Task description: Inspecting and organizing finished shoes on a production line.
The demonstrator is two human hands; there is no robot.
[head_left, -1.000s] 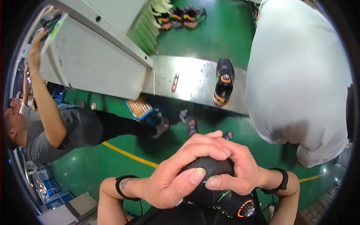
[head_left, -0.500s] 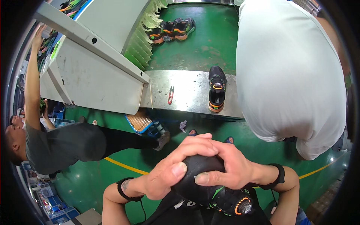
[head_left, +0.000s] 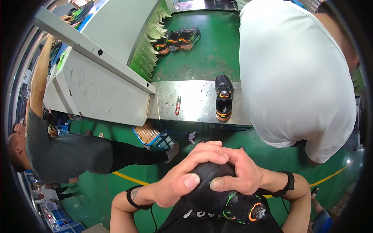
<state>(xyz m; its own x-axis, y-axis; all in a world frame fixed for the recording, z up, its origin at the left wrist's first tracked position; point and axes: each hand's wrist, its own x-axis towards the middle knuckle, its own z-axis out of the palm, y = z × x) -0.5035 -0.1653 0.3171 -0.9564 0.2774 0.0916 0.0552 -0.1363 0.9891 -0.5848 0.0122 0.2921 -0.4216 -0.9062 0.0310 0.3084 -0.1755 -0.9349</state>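
Closer now: two hands (head_left: 206,174) clasp one shoe (head_left: 221,198).

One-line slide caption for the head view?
Both hands, left hand and right hand, clasp a black sneaker; another sneaker stands on the steel table.

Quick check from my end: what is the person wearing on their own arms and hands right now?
Both hands are bare, no gloves or sleeves. The left hand has a dark band on its wrist with a small dark marking on the forearm beside it. The right hand has a black band on its wrist too.
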